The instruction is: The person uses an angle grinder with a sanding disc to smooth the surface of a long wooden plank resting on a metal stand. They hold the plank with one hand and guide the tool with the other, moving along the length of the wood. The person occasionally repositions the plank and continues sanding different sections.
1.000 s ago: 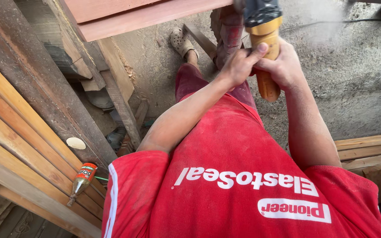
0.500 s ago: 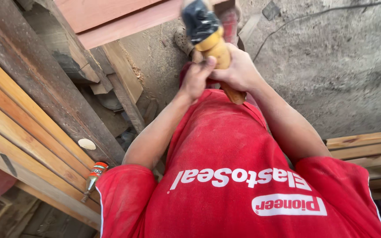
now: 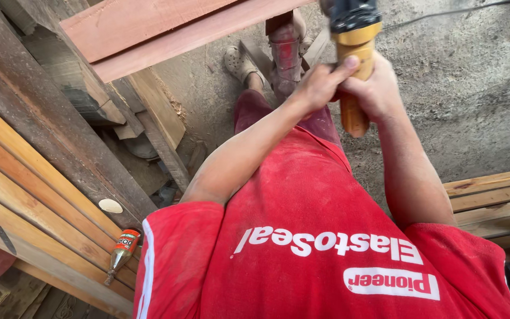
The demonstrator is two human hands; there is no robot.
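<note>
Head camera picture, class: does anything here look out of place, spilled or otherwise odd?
A small orange-labelled bottle lies tipped on its side on the stacked planks, nozzle pointing down the slope, with nothing visibly spilled. Pale dust coats the red shirt. Both the left hand and right hand grip the yellow power tool.

Your left hand (image 3: 320,85) and right hand (image 3: 376,88) both grip the yellow grinder (image 3: 354,59) over the concrete floor (image 3: 473,88), beside a reddish board (image 3: 166,29).
</note>
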